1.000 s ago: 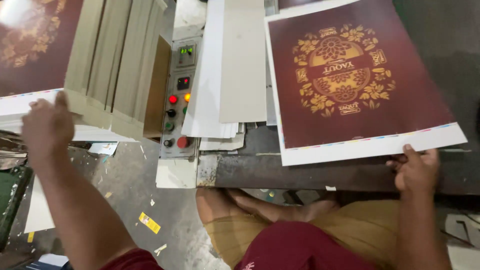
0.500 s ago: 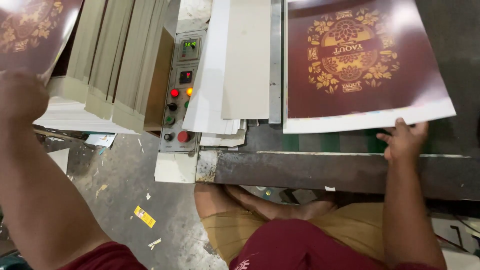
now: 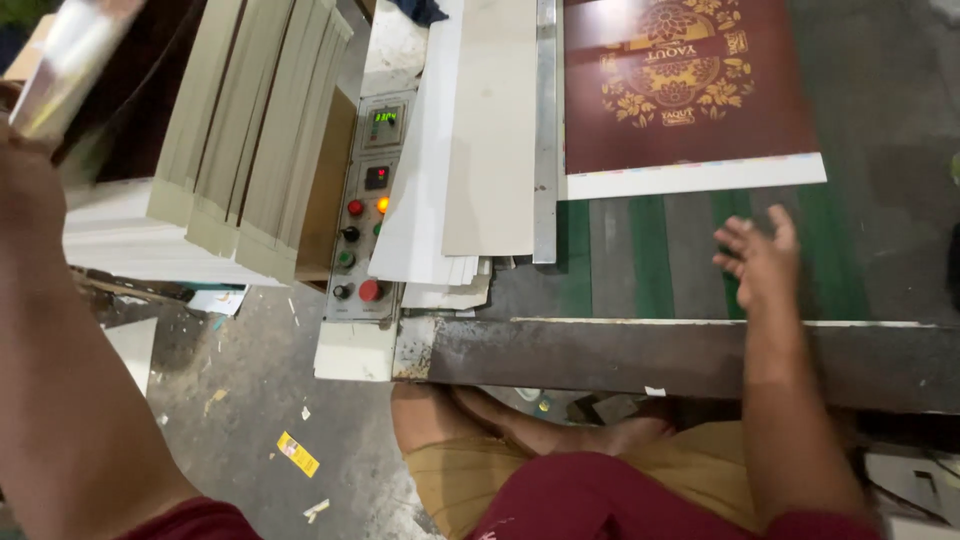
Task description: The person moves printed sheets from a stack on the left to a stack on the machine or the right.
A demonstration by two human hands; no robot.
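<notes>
Right hand [image 3: 762, 258] hovers over the green belt [image 3: 640, 255], fingers spread, holding nothing. Maroon printed sheet [image 3: 690, 95] lies flat on the belt just ahead of it, not touching, its left edge against the metal guide rail [image 3: 545, 130].

Left hand [image 3: 30, 175] is raised at far left, close to the camera and blurred. It looks closed on a pale sheet [image 3: 70, 60] tilted upward, but the grip itself is too smeared to be sure.

Control panel [image 3: 365, 200] sits between the two, with grey boards [image 3: 250, 130] stacked left of it and white card strips [image 3: 470, 140] on its right.

Judgement: feed step. One sheet is laid and released on the belt, and another is in hand on the left. The next move calls for swinging the left sheet across the panel, laying it flat behind the first, and squaring it to the rail.
</notes>
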